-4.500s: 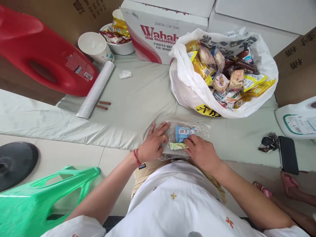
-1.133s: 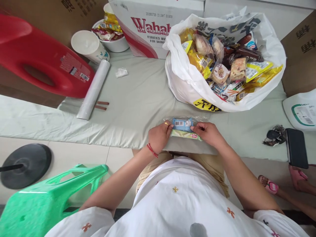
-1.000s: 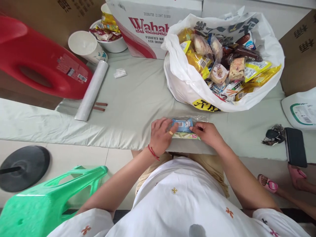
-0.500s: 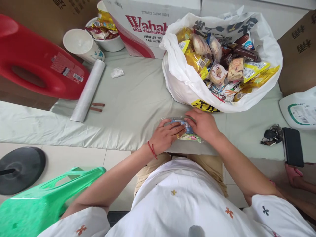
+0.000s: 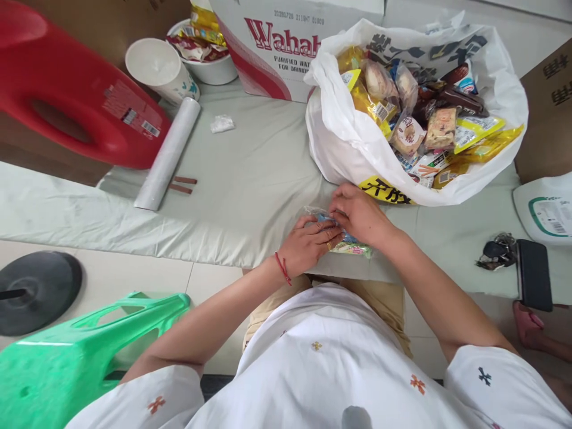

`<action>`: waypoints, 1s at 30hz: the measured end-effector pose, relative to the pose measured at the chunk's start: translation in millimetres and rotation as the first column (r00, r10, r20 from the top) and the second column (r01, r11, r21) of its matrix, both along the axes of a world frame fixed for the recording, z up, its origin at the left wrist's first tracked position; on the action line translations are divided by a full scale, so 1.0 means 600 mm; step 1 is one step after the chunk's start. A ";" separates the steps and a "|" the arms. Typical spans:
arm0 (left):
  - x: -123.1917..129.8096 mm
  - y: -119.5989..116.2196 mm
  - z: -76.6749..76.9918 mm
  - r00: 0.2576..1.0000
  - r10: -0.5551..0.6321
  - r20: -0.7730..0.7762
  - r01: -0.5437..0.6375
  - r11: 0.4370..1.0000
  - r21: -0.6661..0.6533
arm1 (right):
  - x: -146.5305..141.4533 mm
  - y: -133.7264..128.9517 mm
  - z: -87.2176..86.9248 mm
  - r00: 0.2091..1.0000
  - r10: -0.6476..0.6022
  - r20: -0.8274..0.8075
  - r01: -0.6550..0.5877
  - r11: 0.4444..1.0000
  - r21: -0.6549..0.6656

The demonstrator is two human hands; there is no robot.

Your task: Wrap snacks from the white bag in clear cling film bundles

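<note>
Close to the table's front edge lie a blue snack packet [image 5: 328, 219] and a green-and-pink snack packet [image 5: 353, 248], with clear plastic film [image 5: 314, 210] around them. My left hand [image 5: 313, 241] rests across the packets from the left, fingers stretched out and pressing down. From the right, my right hand [image 5: 360, 214] bends its fingers into a pinch at the film's edge, close against my left fingertips. Both hands cover much of the packets. Just beyond them, a white plastic bag [image 5: 333, 140] stands full of wrapped snacks.
Left on the table are a film roll [image 5: 167, 155], two brown strips [image 5: 183, 185], a small crumpled clear wrapper [image 5: 222, 124], a paper cup [image 5: 156, 68] and a red jug [image 5: 84, 89]. Keys [image 5: 497, 250] and a phone [image 5: 534, 274] lie right. A green stool [image 5: 53, 363] stands below.
My right hand has shifted slightly left and its fingers have curled in beside my left hand. More clear film now stands up at the packets' far edge. The camera view has shifted slightly.
</note>
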State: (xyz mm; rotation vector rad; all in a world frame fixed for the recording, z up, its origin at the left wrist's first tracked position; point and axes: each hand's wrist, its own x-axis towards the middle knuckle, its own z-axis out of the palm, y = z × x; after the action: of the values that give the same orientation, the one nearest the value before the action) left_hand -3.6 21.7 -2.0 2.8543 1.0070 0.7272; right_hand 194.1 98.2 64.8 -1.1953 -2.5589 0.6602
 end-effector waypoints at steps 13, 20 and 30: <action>0.017 -0.020 -0.028 0.970 0.179 0.164 -0.175 0.984 -0.040 | 0.000 -0.112 -0.068 0.922 -0.182 -0.341 0.289 0.911 0.295; 0.017 0.000 -0.029 0.643 0.577 0.503 -0.442 0.817 -0.371 | 0.000 -0.124 -0.113 0.954 -0.129 -0.271 0.249 0.844 0.475; -0.016 0.023 0.009 0.801 0.450 0.394 -0.052 0.709 -0.704 | 0.001 -0.125 -0.121 0.962 -0.102 -0.255 0.219 0.844 0.490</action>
State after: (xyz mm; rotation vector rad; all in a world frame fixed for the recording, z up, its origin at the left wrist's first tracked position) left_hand -13.2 35.4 3.5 1.7509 1.2532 0.8895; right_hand 194.8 23.5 -7.6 -1.0597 -2.2078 0.0443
